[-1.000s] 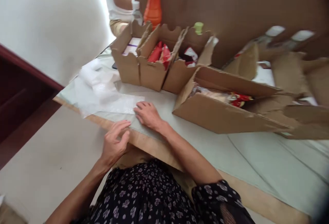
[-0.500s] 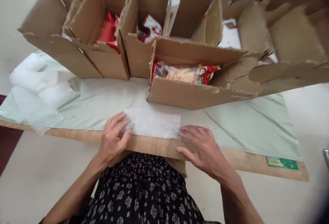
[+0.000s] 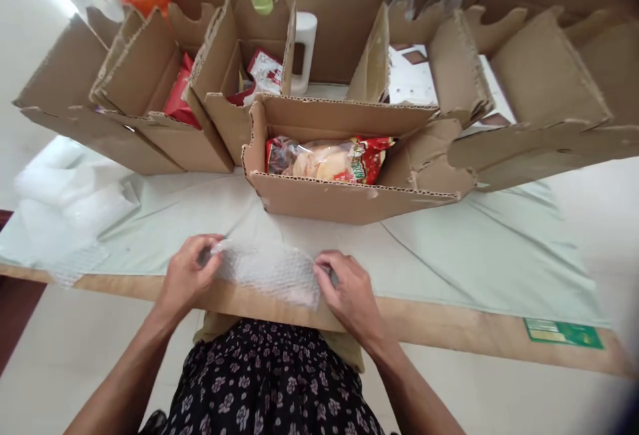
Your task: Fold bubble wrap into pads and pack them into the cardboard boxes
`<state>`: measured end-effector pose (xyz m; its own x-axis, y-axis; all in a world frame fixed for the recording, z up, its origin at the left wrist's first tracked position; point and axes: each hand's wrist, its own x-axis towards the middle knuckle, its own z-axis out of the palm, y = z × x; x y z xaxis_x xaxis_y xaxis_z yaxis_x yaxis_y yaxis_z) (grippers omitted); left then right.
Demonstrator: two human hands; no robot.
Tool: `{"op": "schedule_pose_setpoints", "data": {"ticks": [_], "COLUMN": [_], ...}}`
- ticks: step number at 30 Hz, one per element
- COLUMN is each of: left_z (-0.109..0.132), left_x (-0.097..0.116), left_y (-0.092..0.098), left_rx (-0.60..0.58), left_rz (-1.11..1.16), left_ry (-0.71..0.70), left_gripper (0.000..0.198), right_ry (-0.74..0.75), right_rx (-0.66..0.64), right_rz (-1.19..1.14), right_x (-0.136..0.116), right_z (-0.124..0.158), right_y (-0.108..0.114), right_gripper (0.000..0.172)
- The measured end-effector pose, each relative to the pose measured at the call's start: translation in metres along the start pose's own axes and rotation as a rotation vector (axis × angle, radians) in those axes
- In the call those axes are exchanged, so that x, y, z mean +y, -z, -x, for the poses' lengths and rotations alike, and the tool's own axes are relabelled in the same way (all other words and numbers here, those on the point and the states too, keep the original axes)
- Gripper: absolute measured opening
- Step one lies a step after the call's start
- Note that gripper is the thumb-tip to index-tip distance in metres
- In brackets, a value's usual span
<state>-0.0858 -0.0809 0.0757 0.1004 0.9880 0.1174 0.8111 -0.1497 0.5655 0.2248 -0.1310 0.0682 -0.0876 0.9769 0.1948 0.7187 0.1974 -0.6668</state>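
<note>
A sheet of bubble wrap (image 3: pixel 267 272) spans from the left hand (image 3: pixel 187 277) to the right hand (image 3: pixel 349 289) at the near edge of the desk (image 3: pixel 474 255), an open box (image 3: pixel 324 202) holding a snack packet (image 3: pixel 324 159) stands just beyond both hands, and a pile of bubble wrap (image 3: pixel 64 202) lies well left of the left hand.

Your left hand (image 3: pixel 187 275) and right hand (image 3: pixel 349 292) pinch the two ends of the bubble wrap (image 3: pixel 269 272). Just past your hands sits an open box (image 3: pixel 324 199) with a snack bag (image 3: pixel 327 159).
</note>
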Motion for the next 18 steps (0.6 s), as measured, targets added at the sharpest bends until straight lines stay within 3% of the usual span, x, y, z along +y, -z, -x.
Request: {"op": "schedule_pose_setpoints", "data": {"ticks": [2,4,7,9,11,15,17,18], "left_z": [-0.014,-0.037,-0.067,-0.067,-0.044,0.037,0.068,0.077], "left_x": [0.003,0.007,0.008,0.006,0.008,0.025,0.033,0.035], "left_y": [0.014,0.021,0.016,0.009,0.006,0.004,-0.002,-0.007], "left_rx": [0.0,0.076,0.13,0.13,0.071,-0.145,-0.166,-0.138], "left_rz": [0.013,-0.037,-0.097,-0.114,-0.065,0.141,0.162,0.153], "left_ry": [0.04,0.008,-0.11,-0.145,-0.199,-0.377,-0.434,-0.439], "left_gripper": [0.015,0.018,0.036,0.052,0.056,0.061,0.073,0.07], "right_ry": [-0.093,-0.125,-0.115,-0.113,-0.112,-0.207,-0.311,-0.356], "right_rx": [-0.039,-0.109,-0.184,-0.19,-0.197,-0.215,-0.241,-0.254], "right_rz": [-0.18,-0.28,-0.261,-0.231,-0.238,-0.403,-0.555,-0.625], "right_x": [-0.015,-0.029,-0.042,-0.046,-0.047,-0.048,-0.05,-0.051], "right_z": [0.012,0.018,0.018,0.015,0.013,0.012,0.012,0.011], "right_y": [0.0,-0.008,-0.028,-0.039,-0.044,-0.039,-0.037,-0.036], "right_gripper": [0.017,0.03,0.04,0.038,0.034,0.026,0.027,0.029]}}
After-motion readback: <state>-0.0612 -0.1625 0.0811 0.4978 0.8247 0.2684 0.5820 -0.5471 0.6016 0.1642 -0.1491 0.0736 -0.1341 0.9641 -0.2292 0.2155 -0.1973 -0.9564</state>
